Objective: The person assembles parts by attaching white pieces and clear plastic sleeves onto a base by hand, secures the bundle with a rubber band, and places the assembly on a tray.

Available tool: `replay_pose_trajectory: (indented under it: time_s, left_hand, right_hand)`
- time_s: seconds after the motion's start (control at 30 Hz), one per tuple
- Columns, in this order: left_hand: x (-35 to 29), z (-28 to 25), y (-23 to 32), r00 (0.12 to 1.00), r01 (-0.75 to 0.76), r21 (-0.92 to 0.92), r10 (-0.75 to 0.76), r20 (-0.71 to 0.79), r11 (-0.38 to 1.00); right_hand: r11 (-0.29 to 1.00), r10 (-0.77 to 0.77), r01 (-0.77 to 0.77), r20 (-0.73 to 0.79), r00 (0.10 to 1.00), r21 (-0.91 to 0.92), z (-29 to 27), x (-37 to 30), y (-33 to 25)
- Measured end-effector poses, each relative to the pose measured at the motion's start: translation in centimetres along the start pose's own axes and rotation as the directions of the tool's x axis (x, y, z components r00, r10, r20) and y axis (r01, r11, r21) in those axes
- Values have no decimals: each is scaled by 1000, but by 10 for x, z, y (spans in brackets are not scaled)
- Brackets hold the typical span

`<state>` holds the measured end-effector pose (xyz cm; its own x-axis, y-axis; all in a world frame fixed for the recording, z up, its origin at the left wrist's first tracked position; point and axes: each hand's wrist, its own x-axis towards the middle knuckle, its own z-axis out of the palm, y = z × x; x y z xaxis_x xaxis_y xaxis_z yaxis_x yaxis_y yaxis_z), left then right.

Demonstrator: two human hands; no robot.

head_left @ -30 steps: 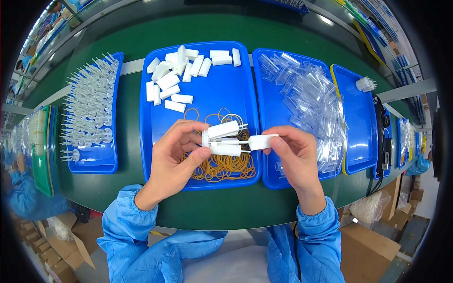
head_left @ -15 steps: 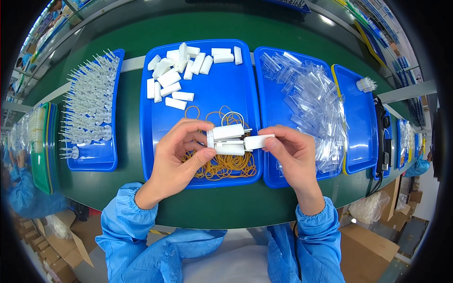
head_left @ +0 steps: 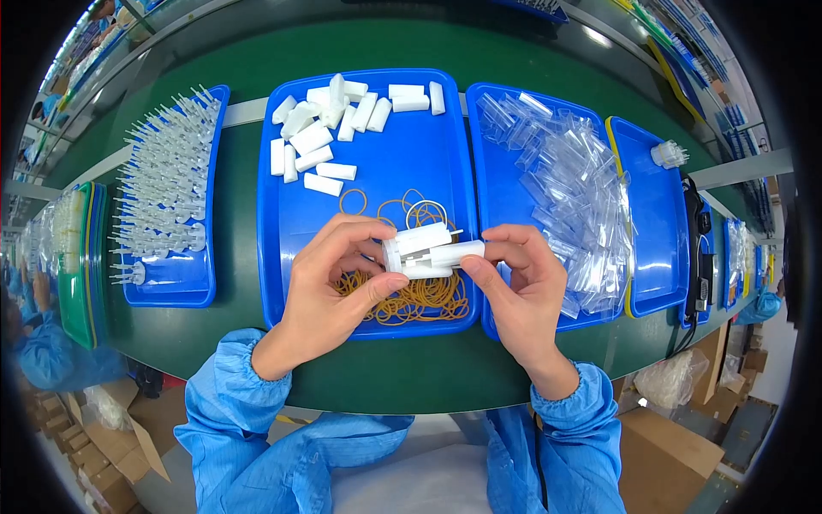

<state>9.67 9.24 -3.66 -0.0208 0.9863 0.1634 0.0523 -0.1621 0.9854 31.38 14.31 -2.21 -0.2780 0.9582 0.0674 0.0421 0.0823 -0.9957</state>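
My left hand [head_left: 325, 278] grips a white plastic pronged base [head_left: 393, 256] by its round end, above the front of the middle blue tray [head_left: 390, 167]. White foam pieces [head_left: 424, 237] sit on the base's prongs, and a thin prong tip sticks out past one. Between finger and thumb my right hand [head_left: 524, 287] pinches another white foam piece [head_left: 458, 253], which lies lengthwise over the prongs and overlaps the others. How far a prong runs inside it is hidden. Tan rubber bands [head_left: 419, 307] lie in a heap under my hands.
Loose white foam pieces [head_left: 312, 137] fill the middle tray's far part. On the left, a blue tray [head_left: 180, 293] carries many upright pronged bases. Clear plastic sleeves [head_left: 561, 184] are piled in the right tray. Beyond it, a yellow-edged blue tray [head_left: 655, 265] holds one pronged piece [head_left: 668, 154].
My right hand has moved left with its foam piece, which now lies farther along the prongs, nearer the round end. My left hand has shifted slightly right with the base.
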Motion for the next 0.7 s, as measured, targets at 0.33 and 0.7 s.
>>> replay_pose_trajectory:
  time_s: [0.33,0.7]
  left_hand:
    - [0,2,-2,999,-45,67,46,-19,997]
    - [0,3,-2,998,-30,106,34,-43,994]
  right_hand:
    - [962,-179,168,-35,983,-217,7,-5,4]
    - [840,-349,342,63,935,-421,13,-12,1]
